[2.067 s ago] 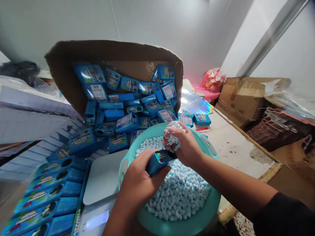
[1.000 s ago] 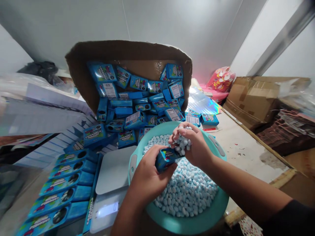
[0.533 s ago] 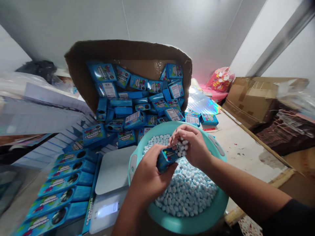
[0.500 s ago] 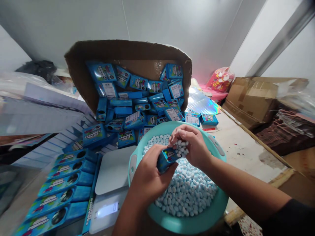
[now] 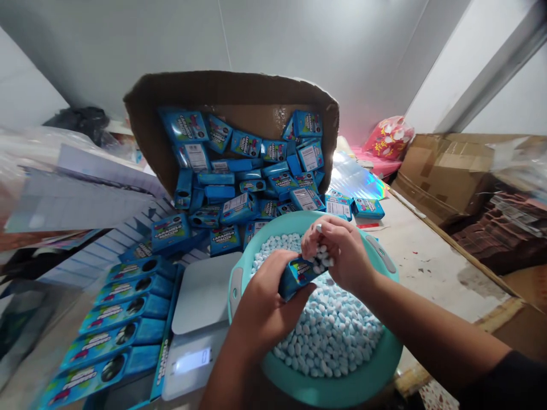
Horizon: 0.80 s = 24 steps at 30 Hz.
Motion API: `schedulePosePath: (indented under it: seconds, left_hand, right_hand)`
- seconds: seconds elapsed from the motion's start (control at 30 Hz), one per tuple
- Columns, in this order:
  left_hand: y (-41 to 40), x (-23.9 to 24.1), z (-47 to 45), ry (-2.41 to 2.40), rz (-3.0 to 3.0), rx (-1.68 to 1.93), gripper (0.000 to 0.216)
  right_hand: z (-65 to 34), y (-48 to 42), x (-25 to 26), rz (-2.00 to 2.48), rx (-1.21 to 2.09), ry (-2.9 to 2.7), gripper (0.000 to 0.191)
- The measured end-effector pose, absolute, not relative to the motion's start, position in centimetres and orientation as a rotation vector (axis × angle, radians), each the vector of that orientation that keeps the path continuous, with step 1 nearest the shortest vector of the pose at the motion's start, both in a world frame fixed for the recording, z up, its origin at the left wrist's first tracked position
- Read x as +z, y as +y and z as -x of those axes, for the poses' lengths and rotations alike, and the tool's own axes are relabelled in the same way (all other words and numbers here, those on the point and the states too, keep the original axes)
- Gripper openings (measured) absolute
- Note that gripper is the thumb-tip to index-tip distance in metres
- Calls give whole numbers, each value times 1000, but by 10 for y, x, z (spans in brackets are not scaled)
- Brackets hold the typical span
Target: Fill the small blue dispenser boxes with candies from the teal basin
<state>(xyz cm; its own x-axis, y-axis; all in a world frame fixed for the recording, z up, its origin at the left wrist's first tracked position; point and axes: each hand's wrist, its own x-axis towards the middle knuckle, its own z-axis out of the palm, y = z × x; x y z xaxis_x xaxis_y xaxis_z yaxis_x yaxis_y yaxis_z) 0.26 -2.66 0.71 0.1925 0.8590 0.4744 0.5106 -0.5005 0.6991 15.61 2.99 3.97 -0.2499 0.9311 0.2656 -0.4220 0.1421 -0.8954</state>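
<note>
Littering tabletop (image 5: 421, 267), blue boxes (image 5: 368, 208), grey wall (image 5: 277, 37)

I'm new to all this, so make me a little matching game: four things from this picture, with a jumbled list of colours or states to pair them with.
Things
1. Scale
2. Left hand
3. Tub
4. Right hand

Colours or states
A. Teal, with grey handles
B. Holding a cluster of loose candies
C. Showing a lit display
D. Gripping a blue box

Right pairs: 1-C, 2-D, 3-A, 4-B
</note>
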Motion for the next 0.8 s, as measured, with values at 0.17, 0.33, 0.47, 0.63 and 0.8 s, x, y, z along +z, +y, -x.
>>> schedulePosePath:
  seconds: [0.17, 0.33, 0.47, 0.63, 0.8]
  left_hand:
    - [-27, 8, -3, 1254, -2097, 1225, 31]
    - [-27, 7, -3, 1217, -2090, 1260, 30]
    - [-26, 4, -1, 1254, -2032, 1262, 30]
    - [-27, 5, -1, 1347, -1939, 1144, 31]
    - [-27, 2, -3, 1384, -2072, 1231, 36]
  right_hand:
    - [-157, 29, 39, 551, 1399, -1243, 23]
    - [-158, 28, 41, 486, 1420, -1228, 23]
    - [-160, 29, 41, 370, 1465, -1232, 19]
    - [-160, 32, 33, 300, 1430, -1301, 20]
    - [-160, 34, 28, 253, 1390, -1319, 21]
